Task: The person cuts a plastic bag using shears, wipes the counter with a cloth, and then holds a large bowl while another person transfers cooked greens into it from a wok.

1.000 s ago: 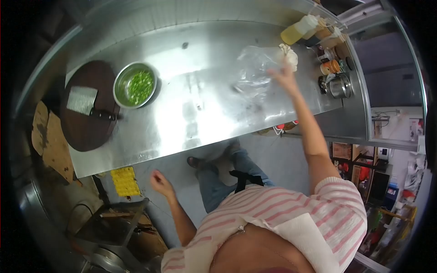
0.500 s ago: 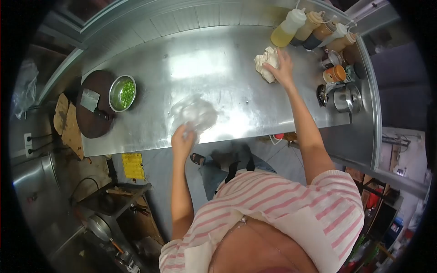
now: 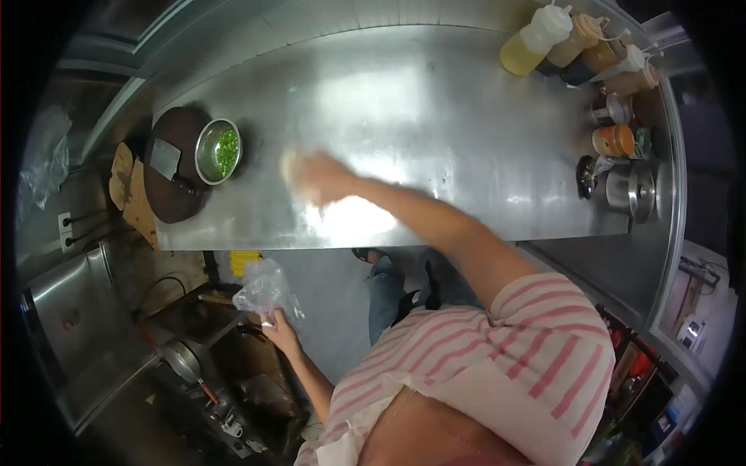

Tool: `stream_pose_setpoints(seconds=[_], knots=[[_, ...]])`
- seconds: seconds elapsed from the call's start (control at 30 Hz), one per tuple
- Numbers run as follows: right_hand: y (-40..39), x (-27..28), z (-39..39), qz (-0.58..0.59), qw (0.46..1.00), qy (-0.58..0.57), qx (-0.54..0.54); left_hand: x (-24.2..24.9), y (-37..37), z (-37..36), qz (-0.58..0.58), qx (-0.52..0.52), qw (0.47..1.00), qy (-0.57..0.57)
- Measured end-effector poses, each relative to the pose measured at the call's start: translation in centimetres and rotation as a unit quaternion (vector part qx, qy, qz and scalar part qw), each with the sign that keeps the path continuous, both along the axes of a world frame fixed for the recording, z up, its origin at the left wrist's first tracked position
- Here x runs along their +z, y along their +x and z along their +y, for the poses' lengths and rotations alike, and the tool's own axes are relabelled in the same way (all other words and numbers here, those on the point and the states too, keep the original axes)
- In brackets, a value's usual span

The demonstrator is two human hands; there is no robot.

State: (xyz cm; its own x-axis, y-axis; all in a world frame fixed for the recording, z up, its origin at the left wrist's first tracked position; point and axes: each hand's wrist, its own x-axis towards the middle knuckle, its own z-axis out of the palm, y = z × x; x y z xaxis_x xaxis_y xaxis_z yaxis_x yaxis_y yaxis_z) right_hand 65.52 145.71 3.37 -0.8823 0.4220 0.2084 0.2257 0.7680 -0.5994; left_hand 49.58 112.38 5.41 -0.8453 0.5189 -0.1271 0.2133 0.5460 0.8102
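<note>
Below the front edge of the steel table (image 3: 435, 225), my left hand (image 3: 280, 329) grips a crumpled clear plastic bag (image 3: 268, 291). My right hand (image 3: 322, 180) is over the middle-left of the table, blurred by motion, its fingers closed on a pale cloth (image 3: 291, 167) that is largely hidden by the hand. Left of the cloth is a metal bowl (image 3: 200, 159) with chopped green onions (image 3: 226, 152). The bowl rests partly on a dark round chopping board (image 3: 167, 206), where a cleaver (image 3: 165, 159) lies.
Squeeze bottles (image 3: 536, 39) line the back right corner. Nearer on the right are an orange-labelled jar (image 3: 613, 140), a dark dish (image 3: 586, 177) and a lidded metal pot (image 3: 629, 190). A pan (image 3: 180, 362) sits at lower left.
My right hand has swept left across the table with the cloth. My left hand has lifted the plastic bag off the table and moved it down and left, past the front edge.
</note>
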Motion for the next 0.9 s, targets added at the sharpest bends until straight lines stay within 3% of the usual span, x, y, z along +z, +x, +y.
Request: stream_pose_setpoints(seconds=[0.03,0.1,0.13,0.23,0.27,0.3,0.37,0.43,0.47,0.5,0.53,0.57,0.6,0.63,0.67,0.7,0.77,0.83,0.9], knots=[[1.4,4.7,-6.1,0.034,0.994,0.063,0.087,-0.1,-1.0,0.5,0.026,-0.034,0.999,-0.019],[3.6,-0.8,-8.0,0.273,0.958,0.041,0.081,0.1,-0.9,1.0,0.05,-0.029,0.998,-0.039],[4.9,-2.1,-6.3,0.055,0.989,-0.078,0.117,-0.3,-1.4,0.7,0.024,-0.022,0.999,-0.043],[14.9,-0.4,5.5,0.146,0.977,0.022,-0.155,-1.4,-2.9,-1.7,0.02,-0.015,0.998,-0.058],[17.9,-2.4,11.5,0.007,0.974,-0.05,-0.223,-0.2,-2.2,-1.3,0.022,-0.008,0.999,-0.047],[20.3,-5.2,16.2,0.105,0.946,0.009,-0.308,0.4,-2.1,-1.5,0.022,-0.005,0.999,-0.04],[16.7,-4.7,20.5,0.026,0.887,0.212,-0.408,-0.8,-3.0,-3.8,0.022,0.012,0.998,-0.065],[6.3,-4.2,20.3,-0.003,0.91,0.165,-0.381,-1.2,-3.4,-5.1,0.015,0.027,0.998,-0.049],[0.9,-5.9,19.1,0.058,0.925,0.137,-0.35,-0.9,-3.4,-5.5,0.015,0.032,0.998,-0.057],[-3.7,-6.8,16.3,0.063,0.948,0.146,-0.277,0.0,-3.3,-5.9,0.021,0.042,0.995,-0.087],[-7.5,-5.4,12.4,0.006,0.985,0.046,-0.167,0.4,-3.1,-5.9,0.027,0.048,0.993,-0.108],[-10.9,-7.5,7.8,0.085,0.982,0.045,-0.163,0.6,-3.1,-5.6,0.028,0.044,0.993,-0.105],[-11.6,-2.6,2.6,-0.006,0.996,-0.026,-0.087,1.1,-3.1,-5.5,0.031,0.052,0.994,-0.088],[-11.7,-2.3,-1.5,-0.001,1.0,-0.005,-0.022,1.4,-3.2,-5.1,0.035,0.057,0.995,-0.069],[-12.6,-4.5,-5.4,0.084,0.994,0.068,-0.022,1.5,-3.4,-4.3,0.034,0.045,0.997,-0.061],[-10.7,-1.4,-7.6,0.007,0.994,0.089,0.057,1.8,-3.8,-3.7,0.038,0.029,0.998,-0.051],[-8.5,-3.3,-6.5,0.034,0.996,0.081,0.003,1.4,-4.5,-2.0,0.03,-0.017,0.998,-0.045],[-5.1,-3.1,-0.6,0.044,0.991,0.095,-0.085,0.9,-5.4,-0.4,0.07,-0.068,0.994,-0.056],[3.1,-3.6,3.9,0.08,0.952,0.133,-0.265,0.1,-6.2,1.5,0.052,-0.101,0.993,-0.042]])
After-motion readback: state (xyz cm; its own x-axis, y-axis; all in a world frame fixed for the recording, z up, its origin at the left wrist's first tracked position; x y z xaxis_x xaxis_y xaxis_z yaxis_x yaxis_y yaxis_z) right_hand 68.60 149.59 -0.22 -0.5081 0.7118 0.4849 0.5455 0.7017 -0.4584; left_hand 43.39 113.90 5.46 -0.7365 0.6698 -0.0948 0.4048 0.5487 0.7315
